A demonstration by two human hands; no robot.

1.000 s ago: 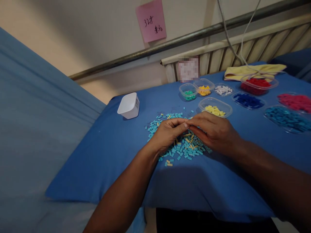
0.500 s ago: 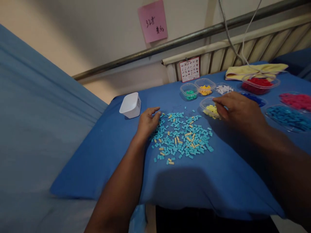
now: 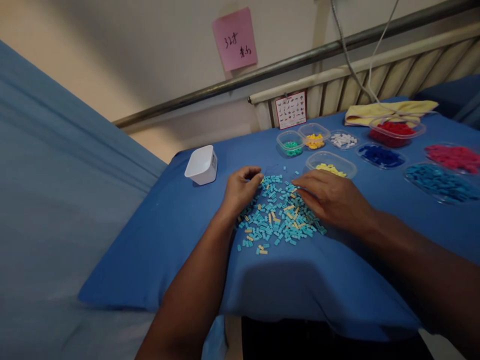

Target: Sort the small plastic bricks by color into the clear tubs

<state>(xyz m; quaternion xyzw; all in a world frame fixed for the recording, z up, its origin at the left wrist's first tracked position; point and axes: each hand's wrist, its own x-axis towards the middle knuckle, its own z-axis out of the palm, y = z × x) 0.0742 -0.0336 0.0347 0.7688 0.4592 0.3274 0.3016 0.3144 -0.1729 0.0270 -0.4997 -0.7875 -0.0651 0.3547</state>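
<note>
Many small turquoise toy bricks (image 3: 264,230) lie in a loose pile on the blue cloth, with pale yellow bricks (image 3: 273,217) scattered among them. My left hand (image 3: 242,189) is at the pile's upper left edge, thumb and forefinger closed together; a small yellow brick (image 3: 262,181) shows at their tips. Over the pile's right side is my right hand (image 3: 330,200), its thumb and fingers a little apart, with no brick visible between them. Just behind it stands a clear tub (image 3: 348,162) of pale yellow bricks, partly covered by the hand.
A white plastic box (image 3: 201,165) stands at the left. Clear tubs of green (image 3: 292,148), orange-yellow (image 3: 315,141), white (image 3: 343,140), dark blue (image 3: 380,155), red (image 3: 395,130), pink (image 3: 452,156) and blue pieces (image 3: 442,181) line the back and right. A yellow cloth (image 3: 390,112) lies behind.
My right hand has moved left from the pale yellow tub to the pile, its fingers parting. My left hand has shifted slightly right along the pile's edge.
</note>
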